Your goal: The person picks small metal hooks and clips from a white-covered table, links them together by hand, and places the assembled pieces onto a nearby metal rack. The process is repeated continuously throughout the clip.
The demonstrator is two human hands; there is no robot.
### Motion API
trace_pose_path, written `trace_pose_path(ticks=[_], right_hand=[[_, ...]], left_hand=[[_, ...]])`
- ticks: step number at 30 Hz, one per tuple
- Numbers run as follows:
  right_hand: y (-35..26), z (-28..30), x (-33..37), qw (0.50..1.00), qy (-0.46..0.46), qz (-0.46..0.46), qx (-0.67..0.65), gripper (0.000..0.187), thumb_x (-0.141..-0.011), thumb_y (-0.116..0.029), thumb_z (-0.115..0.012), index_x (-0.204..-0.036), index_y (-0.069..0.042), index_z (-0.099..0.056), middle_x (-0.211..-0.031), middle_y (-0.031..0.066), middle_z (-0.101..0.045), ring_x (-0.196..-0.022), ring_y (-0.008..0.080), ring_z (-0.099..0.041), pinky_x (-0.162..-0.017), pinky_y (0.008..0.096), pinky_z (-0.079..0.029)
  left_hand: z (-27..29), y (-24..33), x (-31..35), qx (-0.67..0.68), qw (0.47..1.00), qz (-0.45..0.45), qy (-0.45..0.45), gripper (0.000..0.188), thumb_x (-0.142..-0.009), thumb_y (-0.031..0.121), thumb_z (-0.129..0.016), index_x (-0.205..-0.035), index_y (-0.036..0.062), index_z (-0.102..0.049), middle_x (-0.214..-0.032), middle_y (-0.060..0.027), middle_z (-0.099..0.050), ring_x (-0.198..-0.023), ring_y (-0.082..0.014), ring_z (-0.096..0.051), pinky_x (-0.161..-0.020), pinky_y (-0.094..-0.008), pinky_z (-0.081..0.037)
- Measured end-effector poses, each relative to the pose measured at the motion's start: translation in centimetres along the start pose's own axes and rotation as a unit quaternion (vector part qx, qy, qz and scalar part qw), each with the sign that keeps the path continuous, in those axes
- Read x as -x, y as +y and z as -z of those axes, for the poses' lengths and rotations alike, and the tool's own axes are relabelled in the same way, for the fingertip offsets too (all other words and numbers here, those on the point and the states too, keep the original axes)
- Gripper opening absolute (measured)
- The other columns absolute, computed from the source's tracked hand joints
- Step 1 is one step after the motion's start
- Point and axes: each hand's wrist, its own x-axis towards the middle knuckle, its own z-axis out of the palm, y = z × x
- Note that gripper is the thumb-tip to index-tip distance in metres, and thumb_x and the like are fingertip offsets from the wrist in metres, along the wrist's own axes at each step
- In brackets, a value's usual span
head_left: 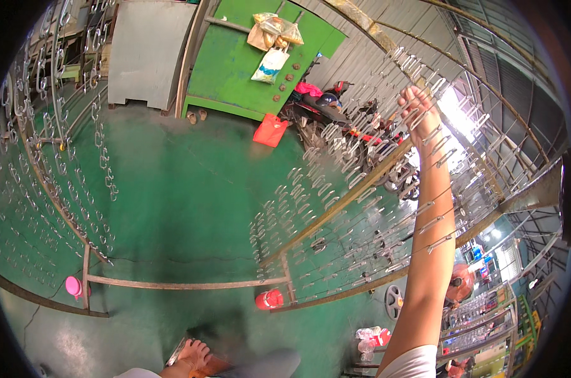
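My right arm reaches up at the right, and my right hand [418, 108] is up among rows of small silvery metal links [355, 160] hanging on a rack [377, 171]. Its fingers are curled at one of the upper links [416, 120], which they appear to pinch. Low in the picture, my left hand [195, 355] is closed near my lap. A narrow silvery piece [178, 351] shows along its left side; most of what it holds is hidden by the fingers.
Another rack with hanging metal links [62, 157] stands on the left, joined by a low bar [184, 285]. A green cabinet [235, 69], red bag [271, 130] and motorcycle [323, 116] stand beyond. A pink container [74, 286] and a red bucket [269, 299] are by the rack feet.
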Motion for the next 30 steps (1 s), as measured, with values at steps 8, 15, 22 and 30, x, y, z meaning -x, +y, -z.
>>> trace_pose_path(ticks=[8, 15, 22, 30], right_hand=[[-2.2, -1.8, -5.8, 0.995, -0.078, 0.05, -0.036, 0.018, -0.095, -0.009, -0.054, -0.112, -0.002, -0.054, -0.095, 0.0074, -0.063, -0.081, 0.0177, -0.065, -0.064, 0.0224, -0.056], [-3.6, -3.6, -8.2, 0.988, -0.119, 0.07, -0.075, 0.019, -0.094, -0.01, -0.057, -0.11, -0.001, -0.057, -0.1, 0.0106, -0.066, -0.082, 0.0171, -0.066, -0.067, 0.0239, -0.056], [-3.9, -3.9, -8.2, 0.981, -0.164, 0.066, -0.083, 0.025, -0.09, -0.011, -0.064, -0.113, -0.002, -0.057, -0.103, 0.0117, -0.066, -0.084, 0.0173, -0.065, -0.071, 0.0248, -0.054], [-3.8, -3.9, -8.2, 0.978, -0.18, 0.051, -0.089, 0.024, -0.094, -0.012, -0.058, -0.116, -0.002, -0.056, -0.104, 0.0106, -0.066, -0.087, 0.0171, -0.066, -0.071, 0.0248, -0.053]], left_hand=[[0.5, -0.1, 0.2, 0.017, 0.999, -0.007, 0.039, 0.033, -0.092, 0.042, -0.044, -0.095, 0.0157, -0.064, -0.106, -0.0015, -0.06, -0.109, -0.0228, -0.049, -0.093, -0.0475, -0.033], [1.3, -0.1, 0.1, 0.003, 0.998, -0.015, 0.058, 0.028, -0.088, 0.041, -0.048, -0.087, 0.0165, -0.063, -0.096, -0.0016, -0.061, -0.102, -0.0227, -0.052, -0.089, -0.0504, -0.035], [0.9, -0.2, 0.2, 0.003, 0.995, -0.024, 0.101, 0.028, -0.087, 0.041, -0.05, -0.084, 0.0161, -0.062, -0.093, -0.0016, -0.061, -0.098, -0.0225, -0.052, -0.085, -0.048, -0.035], [0.3, -0.1, 0.1, 0.001, 0.998, -0.016, 0.063, 0.031, -0.089, 0.042, -0.047, -0.086, 0.0157, -0.062, -0.096, -0.0016, -0.06, -0.1, -0.022, -0.052, -0.087, -0.0466, -0.034]])
